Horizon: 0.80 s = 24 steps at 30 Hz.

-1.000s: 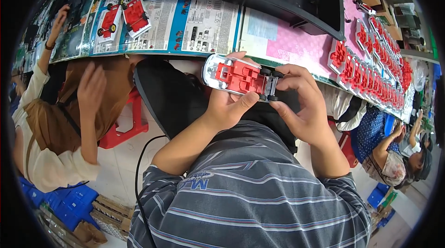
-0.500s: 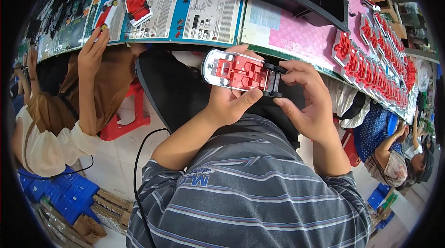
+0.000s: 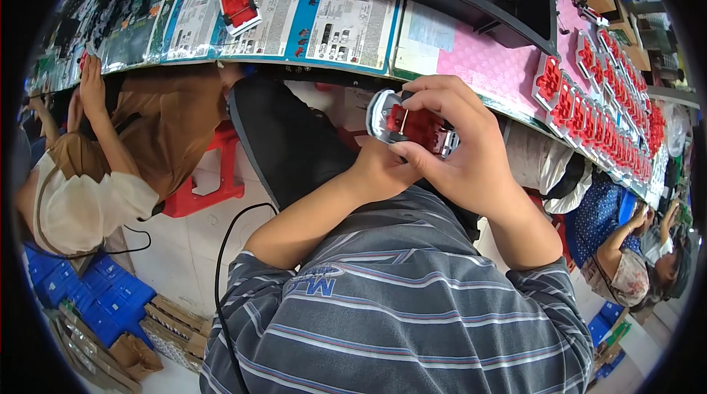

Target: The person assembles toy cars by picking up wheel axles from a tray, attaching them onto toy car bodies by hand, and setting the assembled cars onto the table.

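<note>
Over my lap I hold an upturned toy car with a red underside and a white rim. My left hand is closed round it from below, its fingers mostly hidden behind the car and my other hand. At the car's left end a thin metal wheel axle lies across the red underside. My right hand reaches over the car, index finger and thumb closed on the two ends of that axle. The dark wheels there are largely covered by the fingers.
Beyond my hands, a long black tray holds small wheel parts. Rows of red and white car bodies stand on the pink sheet at right. Another toy car lies on printed sheets. A co-worker's hand is at far left.
The car has been turned in my hands. My right hand has moved from the wheel pair at its right end to an axle at its left end. The co-worker's hand shifted left.
</note>
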### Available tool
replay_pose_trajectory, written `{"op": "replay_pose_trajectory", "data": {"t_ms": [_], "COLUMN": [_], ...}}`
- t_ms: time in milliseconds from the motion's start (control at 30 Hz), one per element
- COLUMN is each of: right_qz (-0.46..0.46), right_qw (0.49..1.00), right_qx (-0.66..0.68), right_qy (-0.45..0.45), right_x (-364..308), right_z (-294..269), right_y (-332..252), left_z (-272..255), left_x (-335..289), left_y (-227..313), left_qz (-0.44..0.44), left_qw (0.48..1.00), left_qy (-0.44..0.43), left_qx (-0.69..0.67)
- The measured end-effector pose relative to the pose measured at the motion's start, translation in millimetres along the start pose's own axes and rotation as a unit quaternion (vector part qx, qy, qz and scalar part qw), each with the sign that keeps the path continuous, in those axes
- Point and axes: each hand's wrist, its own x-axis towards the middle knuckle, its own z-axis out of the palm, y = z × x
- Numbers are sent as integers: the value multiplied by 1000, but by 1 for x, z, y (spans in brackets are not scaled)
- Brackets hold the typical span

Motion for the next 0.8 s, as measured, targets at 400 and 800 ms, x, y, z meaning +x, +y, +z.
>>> {"op": "replay_pose_trajectory", "data": {"t_ms": [400,800], "right_qz": [-31,163], "right_qw": [998,859], "right_qx": [-38,-464], "right_qy": [38,139], "right_x": [-3,-55], "right_z": [-17,-111], "right_y": [3,92], "left_z": [-7,-194], "left_x": [1,24], "left_y": [23,111], "left_qz": [-54,29], "left_qw": [996,933], "left_qy": [23,358], "left_qx": [-73,7]}}
